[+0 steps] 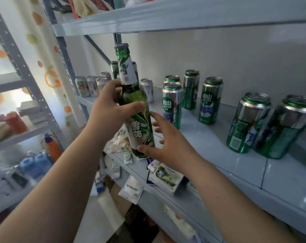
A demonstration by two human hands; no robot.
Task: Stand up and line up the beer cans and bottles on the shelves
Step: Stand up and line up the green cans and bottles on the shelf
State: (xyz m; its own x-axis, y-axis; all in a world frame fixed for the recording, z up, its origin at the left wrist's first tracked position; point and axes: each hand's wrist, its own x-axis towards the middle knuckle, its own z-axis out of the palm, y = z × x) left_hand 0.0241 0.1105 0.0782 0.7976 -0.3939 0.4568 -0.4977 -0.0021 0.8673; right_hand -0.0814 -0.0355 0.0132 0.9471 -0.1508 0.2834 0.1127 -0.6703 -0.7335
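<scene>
Head view: the grey shelf runs out beyond both your hands and off to the right of them. Your left hand grips the green bottle round its shoulder, thumb across the glass, so it stands nearly upright between your two hands. Whether its base touches the shelf cannot be told. Your right hand is spread wide, its thumb tip against the bottle's foot. Green cans stand upright to the right of that hand, loosely spaced. Silver cans cluster beyond your left hand. Small packets lie below your wrists along the shelf's front edge.
</scene>
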